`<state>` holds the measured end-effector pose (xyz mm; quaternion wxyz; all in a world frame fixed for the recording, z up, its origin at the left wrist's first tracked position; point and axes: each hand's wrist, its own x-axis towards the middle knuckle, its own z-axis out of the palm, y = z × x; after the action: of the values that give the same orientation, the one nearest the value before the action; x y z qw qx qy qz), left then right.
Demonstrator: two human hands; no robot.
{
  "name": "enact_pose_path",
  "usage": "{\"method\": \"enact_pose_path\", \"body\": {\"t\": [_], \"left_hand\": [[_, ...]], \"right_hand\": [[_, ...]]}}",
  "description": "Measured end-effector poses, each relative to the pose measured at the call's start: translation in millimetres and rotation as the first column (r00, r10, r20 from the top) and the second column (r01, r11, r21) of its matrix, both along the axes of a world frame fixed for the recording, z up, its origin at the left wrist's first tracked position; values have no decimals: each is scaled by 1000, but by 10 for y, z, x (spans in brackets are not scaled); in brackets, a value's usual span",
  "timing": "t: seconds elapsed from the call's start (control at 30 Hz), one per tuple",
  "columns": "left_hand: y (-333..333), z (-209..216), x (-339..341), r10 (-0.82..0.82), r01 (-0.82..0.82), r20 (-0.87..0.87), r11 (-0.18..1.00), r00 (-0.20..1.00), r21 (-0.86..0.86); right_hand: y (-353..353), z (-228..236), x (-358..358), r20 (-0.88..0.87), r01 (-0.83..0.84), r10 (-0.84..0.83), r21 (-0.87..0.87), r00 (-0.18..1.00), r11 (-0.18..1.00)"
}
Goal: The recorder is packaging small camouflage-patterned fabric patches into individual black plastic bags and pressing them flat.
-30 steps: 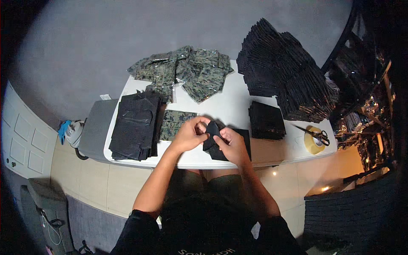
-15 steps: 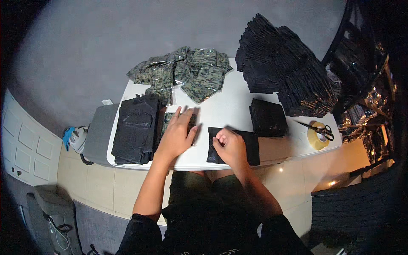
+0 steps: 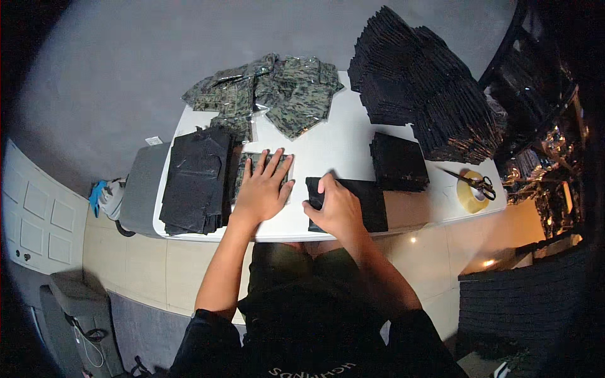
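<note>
My left hand (image 3: 261,195) lies flat with its fingers spread over a small packet of folded camouflage cloth (image 3: 242,175), which it mostly covers. Just right of it, a flat black plastic bag (image 3: 373,205) lies at the table's near edge. My right hand (image 3: 339,211) rests over this bag's left part, thumb and forefinger apart in a curve, the other fingers partly bent. No grip on the bag shows. A stack of black plastic bags (image 3: 195,179) stands left of my left hand. Beyond both hands lie camouflage garments in clear plastic (image 3: 299,97).
A smaller black stack (image 3: 399,162) sits right of the bag, with a large fanned pile of black bags (image 3: 419,88) behind it. Black scissors (image 3: 483,187) lie on a yellowish tape roll (image 3: 467,198) at the right end of the white table (image 3: 334,151). A grey seat (image 3: 144,195) adjoins its left end.
My right hand's pinched fingers have parted into a curve over the bag's left side. My left hand has flattened and spread on the camouflage packet. The view has shifted slightly.
</note>
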<state>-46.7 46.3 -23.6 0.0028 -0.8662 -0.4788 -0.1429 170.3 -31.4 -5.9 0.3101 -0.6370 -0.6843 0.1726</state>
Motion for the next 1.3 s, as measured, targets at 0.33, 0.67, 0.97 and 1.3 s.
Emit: {"method": "enact_pose_path", "body": {"t": [0.33, 0.67, 0.97, 1.3], "left_hand": [[-38, 171, 25, 45, -56, -77, 988, 996, -146], [348, 308, -1, 134, -118, 105, 982, 985, -146], [381, 333, -218, 16, -27, 300, 999, 954, 32], [-15, 778, -4, 163, -110, 502, 985, 849, -133]], "right_hand": [[14, -109, 225, -304, -77, 93, 64, 948, 995], [-32, -227, 162, -521, 82, 50, 227, 852, 971], [27, -141, 62, -350, 63, 53, 311, 935, 948], [117, -27, -95, -188, 83, -28, 290, 982, 953]]}}
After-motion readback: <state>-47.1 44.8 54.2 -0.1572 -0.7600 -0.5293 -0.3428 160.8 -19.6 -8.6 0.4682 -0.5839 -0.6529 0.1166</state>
